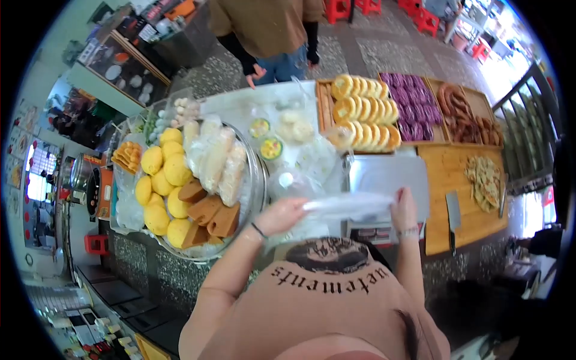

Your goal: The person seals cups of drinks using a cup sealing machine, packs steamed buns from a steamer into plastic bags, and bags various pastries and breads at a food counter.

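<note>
A clear plastic bag (351, 205) is stretched sideways in front of my chest. My left hand (285, 215) is closed on its left end and my right hand (405, 207) pinches the right end. Beneath the bag and right hand is a scale with a flat metal platform (387, 177). To the left of my left hand, a large round metal tray (262, 180) bears yellow buns (177, 170), brown cake wedges (224, 221) and plastic-wrapped long pale pieces (217, 161). More thin clear plastic (291, 180) lies on the table just beyond my left hand.
Wooden trays hold golden round cakes (363, 109), purple rolls (411, 108) and brown coiled pieces (459, 108). A cleaver (453, 213) and flatbread (485, 183) lie on a wooden board (433, 171) at right. Another person (267, 27) stands across the table.
</note>
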The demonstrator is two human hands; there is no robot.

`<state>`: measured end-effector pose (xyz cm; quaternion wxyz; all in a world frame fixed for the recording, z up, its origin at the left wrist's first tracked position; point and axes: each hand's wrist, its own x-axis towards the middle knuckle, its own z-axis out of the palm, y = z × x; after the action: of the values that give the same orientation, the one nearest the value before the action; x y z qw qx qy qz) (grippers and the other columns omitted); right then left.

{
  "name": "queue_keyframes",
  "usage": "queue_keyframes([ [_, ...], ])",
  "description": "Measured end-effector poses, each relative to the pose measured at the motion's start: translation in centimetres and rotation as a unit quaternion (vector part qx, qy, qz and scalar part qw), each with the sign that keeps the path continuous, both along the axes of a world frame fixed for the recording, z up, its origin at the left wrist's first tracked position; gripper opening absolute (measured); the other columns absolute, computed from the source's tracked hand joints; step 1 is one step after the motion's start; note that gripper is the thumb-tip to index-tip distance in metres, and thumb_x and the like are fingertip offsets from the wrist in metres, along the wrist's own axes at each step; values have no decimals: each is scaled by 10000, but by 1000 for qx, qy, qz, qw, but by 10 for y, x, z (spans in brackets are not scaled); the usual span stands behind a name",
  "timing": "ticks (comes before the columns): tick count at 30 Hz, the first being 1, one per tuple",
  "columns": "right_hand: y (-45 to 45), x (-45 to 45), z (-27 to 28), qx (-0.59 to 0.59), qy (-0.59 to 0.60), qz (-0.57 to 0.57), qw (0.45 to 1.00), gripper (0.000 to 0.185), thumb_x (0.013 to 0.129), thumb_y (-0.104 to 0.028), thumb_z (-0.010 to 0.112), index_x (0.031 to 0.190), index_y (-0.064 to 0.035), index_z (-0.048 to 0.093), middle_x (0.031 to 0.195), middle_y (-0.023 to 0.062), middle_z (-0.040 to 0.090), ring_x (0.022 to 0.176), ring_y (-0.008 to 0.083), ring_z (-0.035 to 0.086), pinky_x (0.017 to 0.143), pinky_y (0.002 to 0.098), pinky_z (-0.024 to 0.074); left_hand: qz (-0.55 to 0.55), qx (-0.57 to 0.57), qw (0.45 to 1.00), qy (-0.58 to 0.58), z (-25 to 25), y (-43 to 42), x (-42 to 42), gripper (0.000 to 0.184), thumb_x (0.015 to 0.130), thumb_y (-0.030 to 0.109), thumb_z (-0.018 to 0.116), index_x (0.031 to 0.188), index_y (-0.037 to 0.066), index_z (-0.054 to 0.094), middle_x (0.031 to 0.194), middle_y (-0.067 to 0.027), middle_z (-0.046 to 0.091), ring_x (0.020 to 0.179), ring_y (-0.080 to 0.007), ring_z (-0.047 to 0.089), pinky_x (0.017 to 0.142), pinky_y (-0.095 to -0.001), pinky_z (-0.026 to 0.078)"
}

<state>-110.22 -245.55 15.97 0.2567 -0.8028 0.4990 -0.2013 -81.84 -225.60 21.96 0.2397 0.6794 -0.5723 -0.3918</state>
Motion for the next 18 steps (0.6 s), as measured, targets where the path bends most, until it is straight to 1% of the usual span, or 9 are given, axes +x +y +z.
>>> queue_keyframes([
  [4, -15, 10, -2, 19, -4, -2, 1000, 230, 711, -31, 575, 912, -6, 465, 773, 210, 544, 777, 404, 568, 681, 450, 447, 57, 31, 957, 283, 13, -11, -6, 231, 907, 137, 537, 1089, 21, 619, 955, -67, 666, 870, -153, 623, 761, -287, 481],
  [6, -26, 7, -17, 148, -38, -10, 988, 179, 733, -28, 571, 885, -26, 476, 777, 146, 568, 723, 291, 594, 641, 378, 475, 85, 7, 930, 357, 15, -15, -11, 224, 907, 131, 548, 1081, 12, 623, 951, -47, 665, 887, -125, 612, 769, -263, 479],
  [8, -17, 10, -13, 235, -112, -30, 965, 145, 762, -26, 563, 885, -43, 490, 781, 108, 572, 697, 234, 582, 623, 331, 482, 289, -47, 811, 506, 19, -19, -25, 199, 884, 85, 560, 1053, 5, 630, 959, -67, 661, 905, -152, 620, 799, -260, 489],
  [10, -5, 17, 2, 313, -187, -54, 929, 114, 791, -25, 556, 885, -60, 503, 784, 70, 577, 671, 176, 570, 605, 284, 489, 348, -34, 774, 528, 24, -22, -26, 199, 868, 45, 551, 1059, 12, 596, 987, -81, 647, 938, -163, 616, 823, -278, 496],
  [12, 11, 21, 19, 541, -492, -130, 670, 45, 854, -52, 531, 891, -78, 530, 795, 35, 578, 629, 123, 539, 576, 225, 486, 391, -70, 660, 638, 14, -21, -28, 260, 888, -9, 434, 1130, -3, 528, 978, -104, 625, 894, -170, 619, 734, -291, 523],
  [13, 9, 17, 12, 542, -489, -131, 671, 45, 854, -52, 531, 891, -78, 530, 795, 35, 578, 629, 123, 539, 576, 225, 486, 393, -69, 658, 639, 3, -18, -26, 260, 888, -9, 434, 1130, -3, 528, 978, -104, 625, 894, -170, 619, 734, -291, 523],
  [15, 2, 6, -5, 647, -601, -79, 462, 50, 886, -121, 532, 901, -78, 553, 798, 26, 581, 640, 118, 555, 564, 238, 487, 286, -63, 630, 719, -29, -6, -22, 283, 905, 67, 406, 1170, 12, 490, 979, -80, 603, 837, -155, 604, 739, -299, 522],
  [16, 5, 13, 5, 648, -600, -80, 462, 50, 886, -121, 532, 901, -78, 553, 798, 26, 581, 640, 118, 555, 564, 238, 487, 288, -63, 628, 720, -39, -3, -23, 283, 905, 67, 406, 1170, 12, 490, 979, -80, 603, 837, -155, 604, 739, -299, 522],
  [18, 14, 37, 33, 557, -562, -221, 570, 97, 904, -187, 518, 881, -103, 560, 791, -2, 579, 640, 100, 552, 555, 238, 483, 224, 33, 586, 778, -49, 3, -23, 341, 894, 220, 481, 1182, 39, 496, 953, -58, 593, 796, -144, 585, 739, -315, 518],
])
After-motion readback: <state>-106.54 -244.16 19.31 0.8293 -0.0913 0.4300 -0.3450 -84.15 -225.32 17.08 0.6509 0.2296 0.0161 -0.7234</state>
